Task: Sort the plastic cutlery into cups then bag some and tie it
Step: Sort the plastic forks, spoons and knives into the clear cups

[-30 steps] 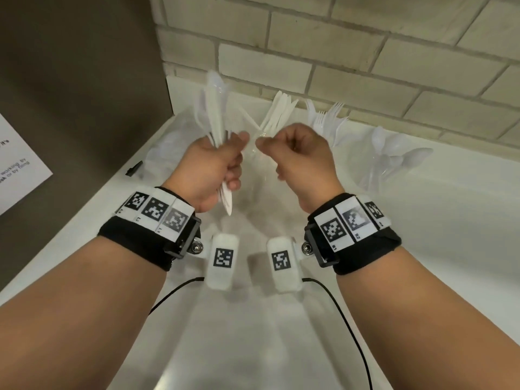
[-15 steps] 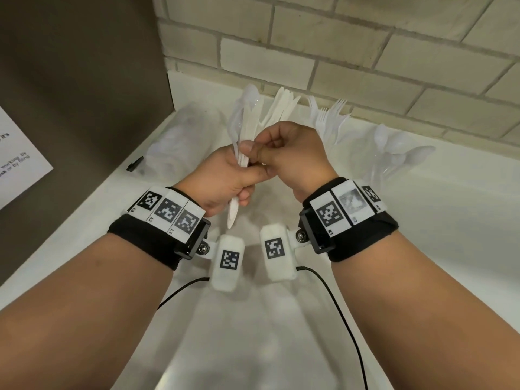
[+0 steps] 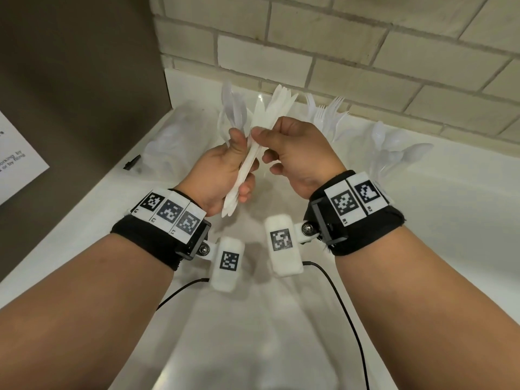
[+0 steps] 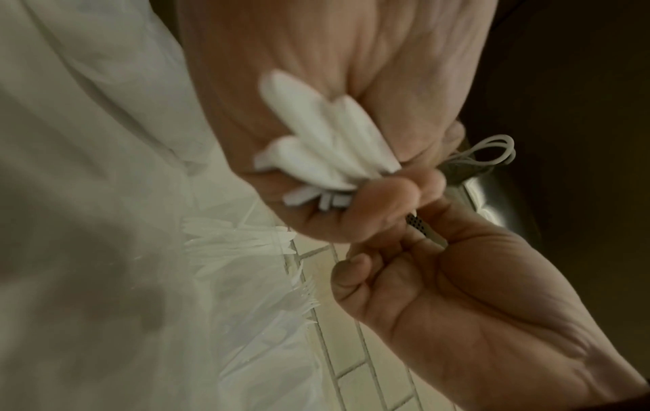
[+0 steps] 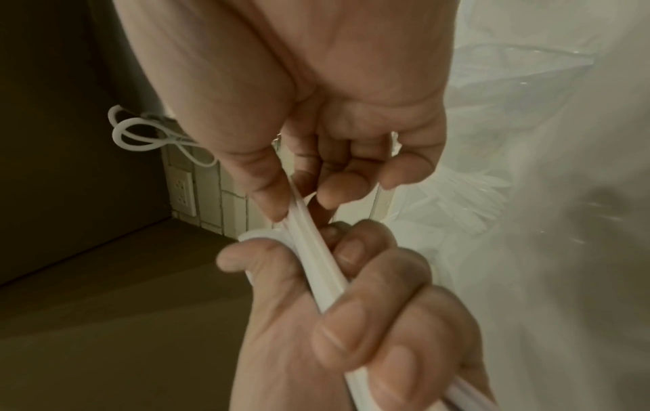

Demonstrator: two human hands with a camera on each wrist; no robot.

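My left hand [image 3: 239,156] grips a bundle of white plastic cutlery [image 3: 244,175], spoon bowls and knife tips pointing up, handles sticking out below the fist. The handle ends [image 4: 316,150] show in the left wrist view. My right hand [image 3: 270,136] pinches one knife [image 3: 257,114] of that bundle between thumb and fingers. In the right wrist view the pinch [image 5: 281,205] sits just above the left hand [image 5: 351,306]. Behind the hands stand clear cups of knives [image 3: 282,101], forks [image 3: 330,114] and spoons [image 3: 394,147].
A crumpled clear plastic bag [image 3: 168,142] lies on the white counter [image 3: 422,220] at the left, beside a small black item [image 3: 132,162]. A brick wall [image 3: 337,52] closes the back, a brown panel [image 3: 70,80] with a paper sign [image 3: 17,164] the left.
The hands were apart; my right hand has come in to the bundle and now pinches one knife. The left hand has lowered and tilted the bundle to the right.
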